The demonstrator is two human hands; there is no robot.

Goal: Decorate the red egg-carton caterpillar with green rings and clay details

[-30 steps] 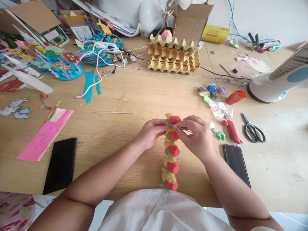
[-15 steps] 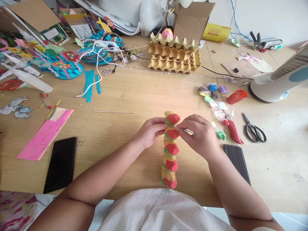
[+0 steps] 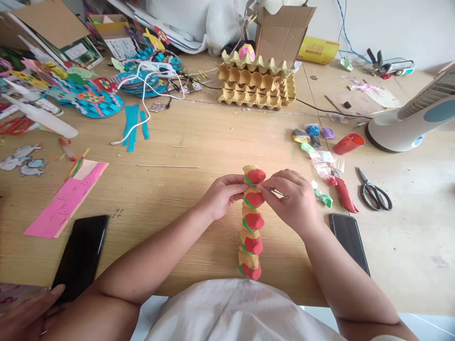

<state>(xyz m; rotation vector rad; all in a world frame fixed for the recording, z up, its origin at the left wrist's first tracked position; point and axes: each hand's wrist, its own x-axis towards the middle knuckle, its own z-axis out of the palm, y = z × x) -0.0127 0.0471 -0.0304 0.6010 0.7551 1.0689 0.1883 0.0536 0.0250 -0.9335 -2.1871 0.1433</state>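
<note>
Five red-and-green humps (image 3: 253, 221) line one egg-carton strip (image 3: 249, 234), held over the worktop (image 3: 213, 137). It looks light and crushable, probably stiff enough to steady by an edge between humps. The left hand (image 3: 223, 196) pinches its left edge near the far end; the right hand (image 3: 294, 202) grips one thin blue tool (image 3: 277, 192) at the strip. Two phones (image 3: 350, 244) flank it; one pair of black-handled scissors (image 3: 374, 193) lies to its right.
</note>
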